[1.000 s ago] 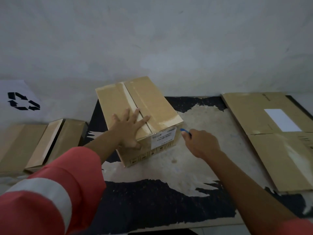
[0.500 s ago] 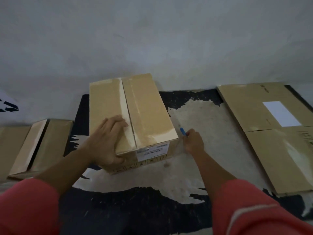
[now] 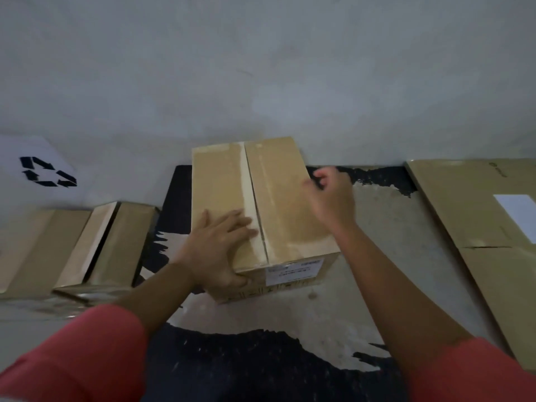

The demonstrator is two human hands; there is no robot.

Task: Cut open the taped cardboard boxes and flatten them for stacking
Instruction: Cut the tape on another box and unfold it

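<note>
Nearest the camera are two red sleeves [image 3: 87, 352], one on each forearm, reaching out over a worktop [image 3: 391, 271] whose black coating has worn off in pale patches.

The left hand [image 3: 220, 248] lies on the near left part of the box [image 3: 287, 198]. Its fingers are flat and spread on the lid, and the thumb hangs over the front edge. Half a second ago those fingers were bent at the seam; they are now straightened and pressing.

The box sits in the middle of the worktop, closed, with its far end close to the wall [image 3: 261, 68]. A strip of tape [image 3: 250, 192] runs along the centre seam, away from the person. A white label [image 3: 294, 271] is on the front face. A second ago the box sat skewed; now it sits nearly square to the person.

The right hand [image 3: 330, 198] has left the worktop beside the box's near right corner. It is raised over the right edge of the lid, farther back, with its fingers curled. It is blurred, so I cannot tell whether it grips anything; the blue thing it held earlier does not show.

Flat cardboard [image 3: 464, 204] lies to the right and two more taped boxes [image 3: 116, 242] to the left. Behind them is a white sheet with a recycling mark [image 3: 48, 172].
</note>
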